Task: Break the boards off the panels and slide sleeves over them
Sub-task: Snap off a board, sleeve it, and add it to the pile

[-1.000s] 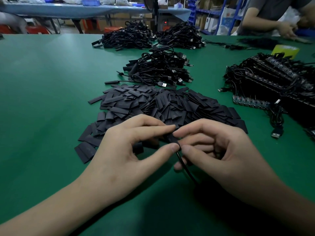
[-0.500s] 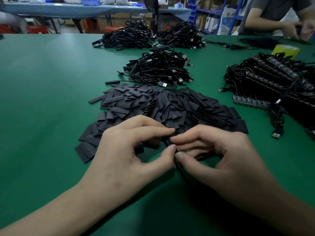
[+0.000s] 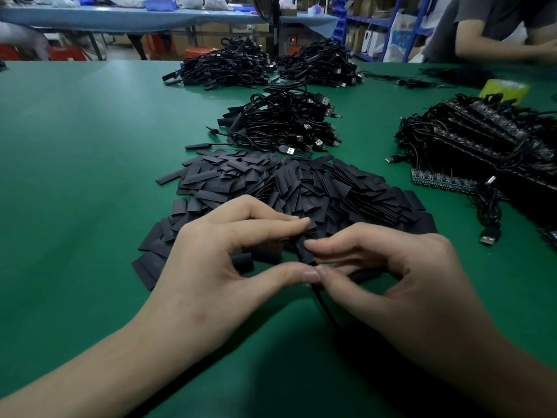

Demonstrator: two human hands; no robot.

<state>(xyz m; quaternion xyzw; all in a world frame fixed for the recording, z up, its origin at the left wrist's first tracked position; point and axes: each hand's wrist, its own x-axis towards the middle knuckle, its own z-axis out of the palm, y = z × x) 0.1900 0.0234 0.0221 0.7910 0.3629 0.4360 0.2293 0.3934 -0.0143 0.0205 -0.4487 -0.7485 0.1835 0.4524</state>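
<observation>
on the green table [image 3: 75, 176], close to the person, two bare hands meet just in front of a big pile of flat black sleeves [image 3: 301, 188]. the left hand [image 3: 217, 267] has its thumb and first finger bent round like a ring, and their tips pinch one sleeve [image 3: 303, 251]. the right hand [image 3: 401, 276] comes in from the other side with its fingers curled too, and it pinches the low end of the same sleeve, where a thin black cable [image 3: 324, 306] comes out. the two thumbs touch tip to tip. the sleeve stands almost upright between the hands, a little above the table, right at the near edge of the pile. what is inside the sleeve is hidden. the cable runs down toward the person and goes under the right wrist. behind the pile sits a heap of black cables [image 3: 280, 122] with silver plugs sticking out. further back there are two more cable heaps [image 3: 223, 70], side by side. on the right side of the table lies a stack of panels [image 3: 488, 140], long dark strips with many black wires hanging off them. a loose plug [image 3: 487, 238] lies on the table just in front of that stack. a yellow thing [image 3: 505, 89] peeks out behind the stack. at the far right corner another person's arm [image 3: 497, 46] leans on the table. a blue table [image 3: 120, 16] with bags on it stands at the back of the room
</observation>
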